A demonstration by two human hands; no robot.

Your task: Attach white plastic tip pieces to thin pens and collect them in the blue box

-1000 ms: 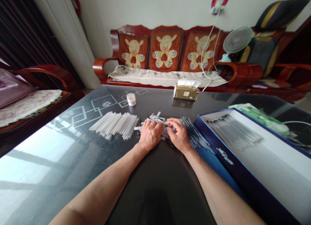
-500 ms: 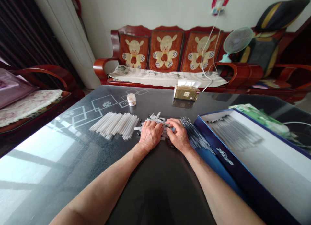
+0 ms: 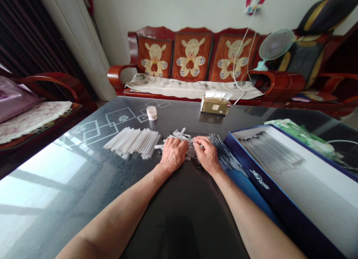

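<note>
Both my hands rest side by side on a dark glass table [image 3: 92, 177], over a small heap of short white plastic pieces [image 3: 179, 135]. My left hand [image 3: 173, 153] lies knuckles up with fingers curled onto the heap. My right hand [image 3: 205, 152] has its fingertips pinched together at the heap; what they grip is too small to make out. A neat row of white tubes [image 3: 132, 141] lies just left of my left hand. A row of thin dark-tipped clear rods [image 3: 223, 154] lies just right of my right hand.
A blue box lid with a white inside [image 3: 293, 177] holds several thin rods at the right. A small white jar [image 3: 151, 113] and a tissue box [image 3: 214, 105] stand farther back. A red wooden sofa [image 3: 192, 65] and a fan [image 3: 275, 46] are beyond the table.
Both hands stay over the heap; the view has shifted slightly, nothing else has visibly moved.
</note>
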